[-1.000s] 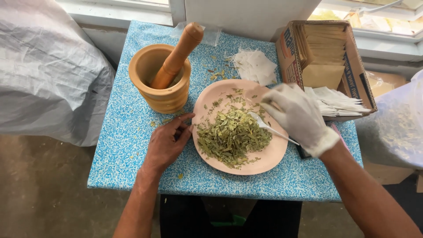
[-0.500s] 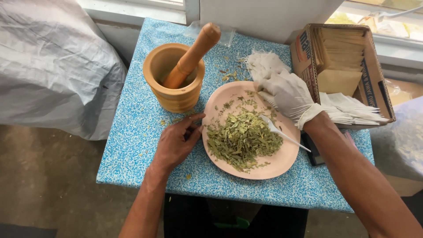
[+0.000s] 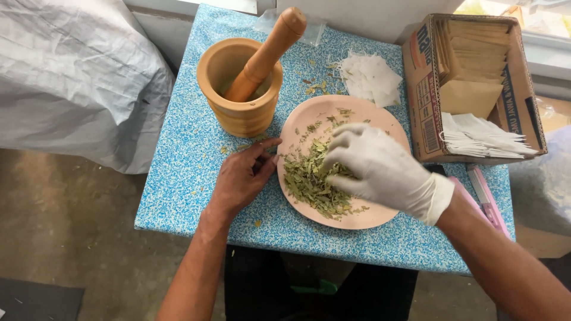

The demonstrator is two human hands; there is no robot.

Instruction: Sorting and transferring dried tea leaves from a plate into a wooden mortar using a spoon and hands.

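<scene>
Wooden mortar (image 3: 241, 83) with pestle (image 3: 266, 53) stands far left on blue table (image 3: 178, 172). Bare left hand (image 3: 241, 178), fingers loosely curled, holds nothing, touches pink plate (image 3: 363, 217) rim. Gloved right hand (image 3: 380, 166) pinches dried leaves (image 3: 306, 181) on plate. Cardboard box (image 3: 425, 107) right.

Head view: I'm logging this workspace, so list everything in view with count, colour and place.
Table: one, blue speckled top, centre.
Plate: one, pink, on the table in front of the person.
Dried leaves: one heap, green, on the plate; some crumbs on the table.
Mortar: one, tan wood, back left of the table.
Pestle: one, tan wood, leaning in the mortar.
White sachets: a loose pile behind the plate.
Cardboard box: one, brown, right; holds tan envelopes and white sachets.
Grey sheet: one, left.
Left hand: bare, fingertips at the plate's left rim.
Right hand: white glove, fingers in the leaves.
</scene>
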